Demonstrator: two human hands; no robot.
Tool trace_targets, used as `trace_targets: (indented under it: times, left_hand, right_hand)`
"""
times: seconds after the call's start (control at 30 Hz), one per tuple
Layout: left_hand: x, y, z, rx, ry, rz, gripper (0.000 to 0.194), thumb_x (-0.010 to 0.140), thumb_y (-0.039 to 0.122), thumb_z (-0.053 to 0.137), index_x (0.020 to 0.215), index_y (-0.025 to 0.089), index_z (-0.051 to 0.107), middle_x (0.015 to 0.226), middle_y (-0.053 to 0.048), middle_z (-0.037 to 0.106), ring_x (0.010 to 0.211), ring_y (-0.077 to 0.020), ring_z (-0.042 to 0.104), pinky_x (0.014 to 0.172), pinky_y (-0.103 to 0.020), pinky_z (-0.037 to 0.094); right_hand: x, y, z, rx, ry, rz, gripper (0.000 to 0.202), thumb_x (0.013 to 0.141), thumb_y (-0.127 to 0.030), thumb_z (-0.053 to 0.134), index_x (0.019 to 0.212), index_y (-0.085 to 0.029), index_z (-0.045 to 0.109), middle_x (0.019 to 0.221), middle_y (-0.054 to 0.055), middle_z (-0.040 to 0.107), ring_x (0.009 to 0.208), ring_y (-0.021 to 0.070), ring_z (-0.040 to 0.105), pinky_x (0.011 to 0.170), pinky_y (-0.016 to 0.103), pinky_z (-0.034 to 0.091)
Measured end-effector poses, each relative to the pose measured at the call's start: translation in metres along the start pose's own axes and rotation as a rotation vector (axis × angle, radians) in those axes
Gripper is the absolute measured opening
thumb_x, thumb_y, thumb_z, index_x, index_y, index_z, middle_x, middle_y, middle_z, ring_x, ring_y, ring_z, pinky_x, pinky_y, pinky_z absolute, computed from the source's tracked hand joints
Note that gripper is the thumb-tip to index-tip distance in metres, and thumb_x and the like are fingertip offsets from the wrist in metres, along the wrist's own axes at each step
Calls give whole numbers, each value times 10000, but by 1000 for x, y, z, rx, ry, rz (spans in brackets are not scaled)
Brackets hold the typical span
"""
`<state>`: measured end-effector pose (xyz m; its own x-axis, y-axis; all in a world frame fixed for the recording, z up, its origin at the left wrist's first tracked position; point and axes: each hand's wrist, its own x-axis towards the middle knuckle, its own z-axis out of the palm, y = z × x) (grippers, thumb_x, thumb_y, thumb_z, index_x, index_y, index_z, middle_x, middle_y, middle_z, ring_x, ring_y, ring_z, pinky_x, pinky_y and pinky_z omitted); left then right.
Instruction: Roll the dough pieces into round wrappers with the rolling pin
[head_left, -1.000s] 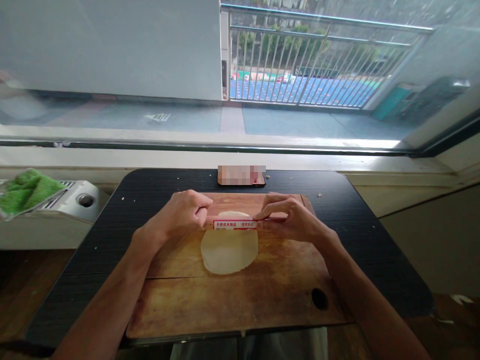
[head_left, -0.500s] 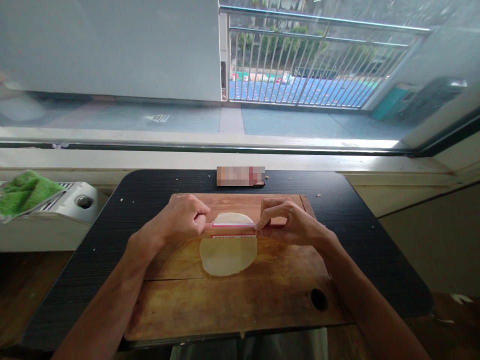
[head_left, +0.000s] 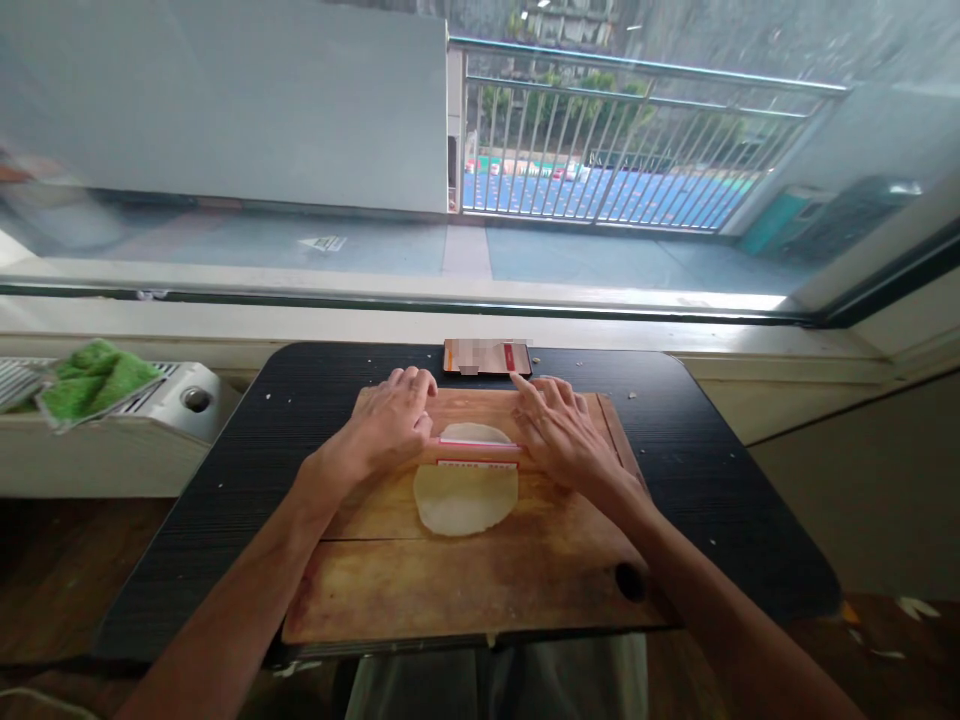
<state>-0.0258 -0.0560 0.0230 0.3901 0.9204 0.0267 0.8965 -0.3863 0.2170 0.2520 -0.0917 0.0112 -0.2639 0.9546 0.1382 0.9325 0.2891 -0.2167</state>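
Observation:
A flat oval sheet of dough (head_left: 465,500) lies on a wooden board (head_left: 390,590). Across its upper part runs a narrow brown bar, apparently a rolling pin (head_left: 477,453), with red-and-white printed edges. My left hand (head_left: 397,415) rests over the bar's left end, fingers stretched forward and slightly bent. Over the right end lies my right hand (head_left: 556,425), palm down with its fingers extended. Both ends of the bar are hidden under my hands. A small pale piece of dough shows beyond the bar.
The board sits on a black table (head_left: 712,500) with small crumbs. Past the board lies a phone (head_left: 487,357). At left, a green cloth (head_left: 101,380) is on a white radiator (head_left: 180,410). A window sill (head_left: 360,325) runs behind the table. The board has a round hole (head_left: 630,581) at its near right.
Both hands have gone from curled fingers at the bar's ends to stretched fingers laid over it. The view has shifted slightly.

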Motion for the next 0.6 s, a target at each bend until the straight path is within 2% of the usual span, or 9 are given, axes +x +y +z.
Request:
trace_targets:
  times: [0.07, 0.17, 0.37, 0.5, 0.6]
  left_hand:
    - [-6, -3, 8, 15, 44, 30, 286, 904, 215, 504, 1177, 228, 588, 1218, -117, 626, 1188, -326, 572, 1018, -477, 479]
    - [-23, -6, 16, -17, 95, 100, 291, 916, 210, 496, 1194, 238, 576, 1234, -103, 608, 1180, -312, 551, 1065, -500, 453]
    - [-59, 4, 18, -58, 136, 157, 267, 1017, 256, 439, 1230, 250, 600, 1259, -89, 651, 1202, -298, 561, 1039, -490, 443]
    - [-64, 15, 18, 6, 224, 91, 411, 1055, 292, 417, 1419, 246, 603, 1342, -120, 662, 1262, -326, 565, 1031, -506, 463]
    - [-58, 18, 19, 75, 268, -2, 474, 1035, 271, 430, 1470, 201, 605, 1341, -164, 662, 1280, -358, 562, 1010, -524, 485]
  right_hand:
    - [-7, -2, 2, -53, 1, 7, 620, 1132, -340, 390, 1742, -229, 375, 1638, 161, 549, 1562, 343, 414, 1276, 578, 390]
    - [-21, -7, 2, -97, -24, 26, 654, 1104, -301, 378, 1752, -211, 368, 1719, 141, 489, 1643, 344, 335, 1338, 602, 305]
    - [-50, -20, -3, -96, -21, 11, 682, 1078, -266, 355, 1755, -180, 366, 1750, 101, 478, 1657, 313, 349, 1367, 580, 287]
    - [-53, -27, -5, -118, 44, 38, 680, 1073, -269, 388, 1747, -181, 389, 1741, 106, 492, 1641, 314, 381, 1361, 559, 302]
    - [-44, -29, -6, -134, 76, 74, 673, 1071, -273, 413, 1737, -180, 412, 1713, 124, 526, 1627, 333, 398, 1349, 566, 310]
